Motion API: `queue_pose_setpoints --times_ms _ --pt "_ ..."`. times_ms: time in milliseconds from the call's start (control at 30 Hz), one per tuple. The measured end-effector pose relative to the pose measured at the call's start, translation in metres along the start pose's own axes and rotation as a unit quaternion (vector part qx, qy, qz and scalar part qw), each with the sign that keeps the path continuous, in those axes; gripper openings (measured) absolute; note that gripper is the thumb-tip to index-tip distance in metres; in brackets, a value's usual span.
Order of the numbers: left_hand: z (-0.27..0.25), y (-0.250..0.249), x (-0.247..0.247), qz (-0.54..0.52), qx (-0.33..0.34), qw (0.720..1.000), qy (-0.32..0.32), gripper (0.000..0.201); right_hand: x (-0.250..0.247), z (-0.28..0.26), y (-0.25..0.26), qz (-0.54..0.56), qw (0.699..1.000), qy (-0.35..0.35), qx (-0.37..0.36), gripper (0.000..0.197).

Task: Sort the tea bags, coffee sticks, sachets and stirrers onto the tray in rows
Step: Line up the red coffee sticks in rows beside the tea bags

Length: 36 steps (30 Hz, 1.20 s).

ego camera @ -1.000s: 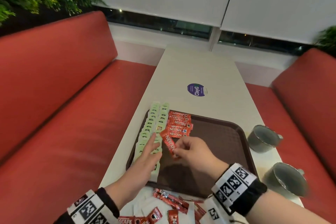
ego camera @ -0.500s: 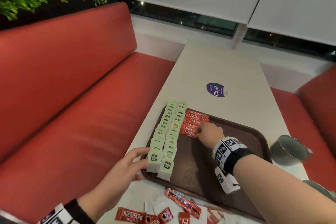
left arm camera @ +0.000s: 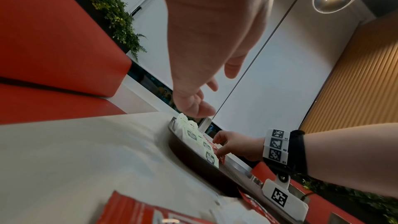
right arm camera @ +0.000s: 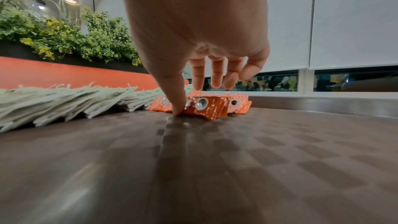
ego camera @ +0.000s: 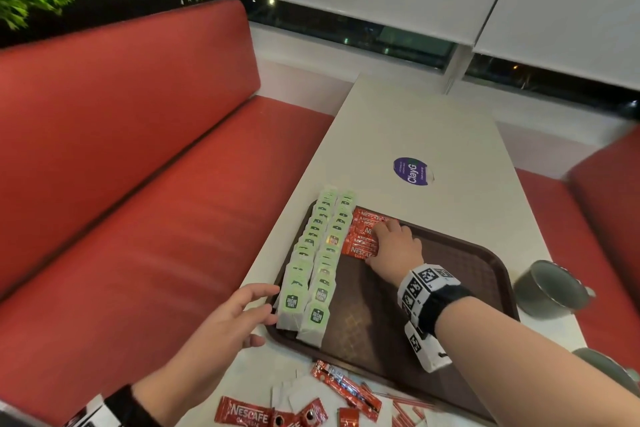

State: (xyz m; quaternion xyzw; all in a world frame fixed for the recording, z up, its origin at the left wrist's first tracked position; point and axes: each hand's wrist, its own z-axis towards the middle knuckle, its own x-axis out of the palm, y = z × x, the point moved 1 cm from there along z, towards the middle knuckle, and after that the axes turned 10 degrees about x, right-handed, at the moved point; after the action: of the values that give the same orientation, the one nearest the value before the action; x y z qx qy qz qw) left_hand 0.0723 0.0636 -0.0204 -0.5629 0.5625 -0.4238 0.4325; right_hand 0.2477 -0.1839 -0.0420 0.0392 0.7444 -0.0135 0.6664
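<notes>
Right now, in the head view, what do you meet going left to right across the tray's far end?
Outer row of green tea bags → inner row of green tea bags → red coffee sticks → right hand → bare tray.

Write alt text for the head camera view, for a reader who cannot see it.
A person's right hand presses on a short row of red coffee sticks on a brown tray, beside two long rows of green tea bags. The left hand rests open at the tray's near left corner. More red sachets lie loose on the white table.
</notes>
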Motion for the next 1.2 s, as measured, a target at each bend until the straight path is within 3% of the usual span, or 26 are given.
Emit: queue_pose_setpoints --times_ms 167,300,400,500,633,800,900,1067,1133,1200 --pt "-0.002 -0.001 -0.005 -0.009 -0.002 1.000 -0.006 0.018 -0.001 0.009 0.007 0.000 0.999 0.046 0.001 0.078" --pt "-0.004 -0.001 -0.006 -0.008 0.007 1.000 -0.002 0.026 0.000 0.014 0.009 -0.025 0.998 0.054 -0.004 0.073" --pt "-0.002 0.001 -0.008 0.000 0.011 1.000 -0.005 0.018 0.000 0.016 0.009 -0.038 0.998 0.055 -0.003 0.069" --pt "-0.001 0.001 -0.010 0.009 0.015 1.000 -0.015 0.027 -0.001 0.015 0.009 -0.037 0.998 0.055 0.002 0.072" --pt "-0.005 -0.006 -0.012 0.024 0.043 0.998 -0.026 0.026 -0.021 0.003 0.006 0.031 0.999 0.019 0.004 0.075" --pt "-0.018 -0.008 -0.023 0.100 0.092 0.990 -0.019 0.021 -0.049 -0.056 -0.019 0.187 0.982 -0.023 -0.006 0.053" --pt "-0.028 -0.005 -0.030 0.247 0.118 0.962 0.019 0.016 -0.057 -0.113 -0.055 0.265 0.963 -0.042 -0.021 0.038" --pt "-0.043 0.010 -0.025 0.495 0.085 0.852 0.146 0.025 -0.047 -0.206 -0.105 0.290 0.955 -0.051 0.024 0.022" --pt "-0.046 0.017 -0.017 0.547 0.082 0.813 0.182 0.038 -0.035 -0.228 -0.109 0.285 0.957 -0.030 0.043 0.021" --pt "-0.046 0.024 -0.010 0.571 0.087 0.792 0.198 0.043 -0.025 -0.236 -0.099 0.251 0.967 0.024 0.025 0.018"
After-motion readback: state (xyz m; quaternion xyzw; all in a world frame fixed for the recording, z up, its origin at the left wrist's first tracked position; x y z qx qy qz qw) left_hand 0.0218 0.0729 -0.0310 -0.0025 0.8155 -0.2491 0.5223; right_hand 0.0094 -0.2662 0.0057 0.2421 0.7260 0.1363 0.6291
